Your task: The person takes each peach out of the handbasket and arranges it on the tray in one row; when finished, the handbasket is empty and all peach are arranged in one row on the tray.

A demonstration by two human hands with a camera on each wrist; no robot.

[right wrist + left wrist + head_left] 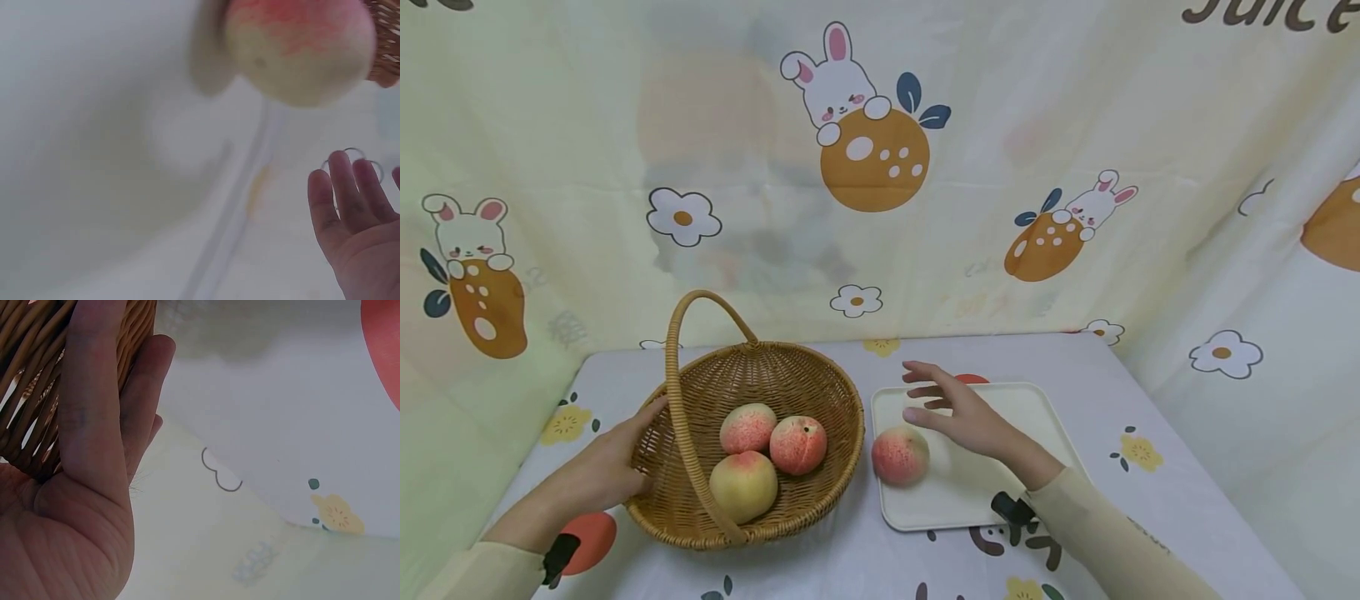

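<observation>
My left hand (613, 462) grips the left side of a wicker basket (842, 433) with a tall arched handle. In the left wrist view its fingers (94, 419) lie along the woven wall. Inside the basket sit two pink-red peaches (748, 428) and a yellower peach (743, 487). Another peach (901, 457) rests at the left end of a white tray (970, 500). Above that tray my right hand (966, 417) hovers with spread fingers, holding nothing, just up and right of the peach. In the right wrist view the hand (359, 231) is apart from the peach (300, 53).
A patterned cloth (820, 575) covers the table. Behind it and along both sides hangs a printed curtain (745, 167) with rabbits and flowers. The basket's handle (681, 417) arches high near my left hand. Basket and tray stand side by side.
</observation>
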